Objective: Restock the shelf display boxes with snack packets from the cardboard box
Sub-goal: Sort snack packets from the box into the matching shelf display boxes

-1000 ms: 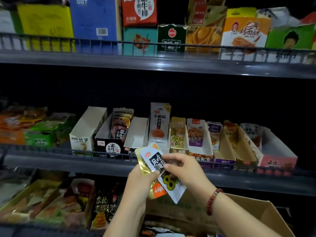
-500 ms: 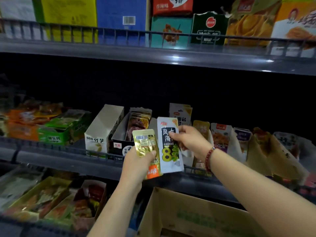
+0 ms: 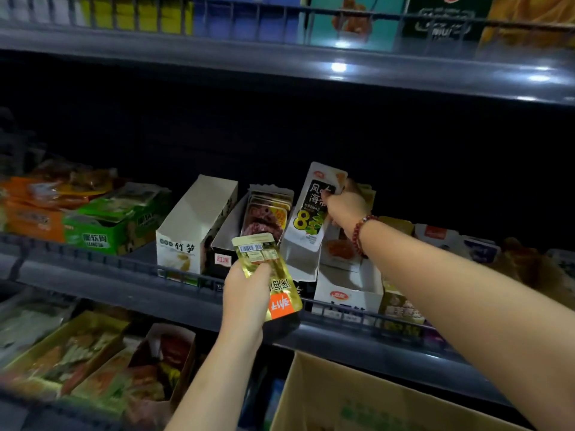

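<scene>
Pinching glossy white packet (image 3: 311, 209) in right hand (image 3: 345, 203), left hand (image 3: 245, 293) gripping foil packet (image 3: 270, 275)

glossy foil packet (image 3: 268, 275); matt cardboard box (image 3: 357, 396)

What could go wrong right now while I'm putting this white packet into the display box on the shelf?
The white packet is tilted and only its lower end meets the open white box, so it could slip out when the right hand lets go. The left hand grips the gold packet by one edge; it might drop.
</scene>
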The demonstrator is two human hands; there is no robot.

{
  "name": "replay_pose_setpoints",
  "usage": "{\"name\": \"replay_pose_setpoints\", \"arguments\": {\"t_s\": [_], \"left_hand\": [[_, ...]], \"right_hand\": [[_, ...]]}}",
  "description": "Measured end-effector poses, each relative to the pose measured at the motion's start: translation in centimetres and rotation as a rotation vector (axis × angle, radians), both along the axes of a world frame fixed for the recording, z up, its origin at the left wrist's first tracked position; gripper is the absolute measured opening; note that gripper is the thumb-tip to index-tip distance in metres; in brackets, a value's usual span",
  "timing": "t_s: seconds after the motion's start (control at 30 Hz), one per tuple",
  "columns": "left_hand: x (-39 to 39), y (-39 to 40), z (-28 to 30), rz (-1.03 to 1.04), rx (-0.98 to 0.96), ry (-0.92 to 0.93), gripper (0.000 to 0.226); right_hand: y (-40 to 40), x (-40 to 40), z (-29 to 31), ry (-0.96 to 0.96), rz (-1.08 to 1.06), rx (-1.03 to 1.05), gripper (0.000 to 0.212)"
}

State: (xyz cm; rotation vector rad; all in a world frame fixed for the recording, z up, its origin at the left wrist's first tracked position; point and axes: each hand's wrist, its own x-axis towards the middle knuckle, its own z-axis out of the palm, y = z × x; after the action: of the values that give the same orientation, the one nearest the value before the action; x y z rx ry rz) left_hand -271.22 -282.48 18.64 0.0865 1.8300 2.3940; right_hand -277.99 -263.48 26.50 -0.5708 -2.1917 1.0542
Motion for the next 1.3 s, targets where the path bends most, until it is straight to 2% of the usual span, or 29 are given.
{"name": "replay_pose_setpoints", "arguments": {"t_s": [0.17, 0.33, 0.43, 0.63, 0.97, 1.17, 1.3], "left_hand": [[-0.6, 0.6, -0.4, -0.008, -0.021, 0.019, 0.016], [-0.6, 1.1, -1.2, -0.013, -0.020, 0.005, 0.013], [-0.4, 1.2, -1.2, -0.031, 0.006, 0.007, 0.019], [-0.3, 1.5, -1.4, -0.047, 0.013, 0.002, 0.017], [0.0, 1.8, -1.7, -0.092, 0.035, -0.023, 0.020], [1.2, 1.6, -1.0, -0.127, 0.013, 0.003, 0.017], [3.0, 1.6, 0.4, -0.173, -0.011, 0.054, 0.016]], "right_hand": [[0.3, -2.2, 0.5, -0.131, 0.028, 0.105, 0.052], [1.1, -3.2, -0.2, -0.301, -0.004, 0.278, 0.017], [2.2, -3.4, -0.6, -0.283, -0.010, 0.294, 0.021], [3.1, -3.4, -1.3, -0.163, 0.002, 0.304, 0.021], [2.6, -2.8, -1.7, -0.132, 0.019, 0.250, 0.042], [0.1, 3.7, -1.9, 0.013, 0.141, 0.113, 0.015], [-1.5, 9.6, -1.6, -0.128, 0.274, -0.065, 0.017]]}}
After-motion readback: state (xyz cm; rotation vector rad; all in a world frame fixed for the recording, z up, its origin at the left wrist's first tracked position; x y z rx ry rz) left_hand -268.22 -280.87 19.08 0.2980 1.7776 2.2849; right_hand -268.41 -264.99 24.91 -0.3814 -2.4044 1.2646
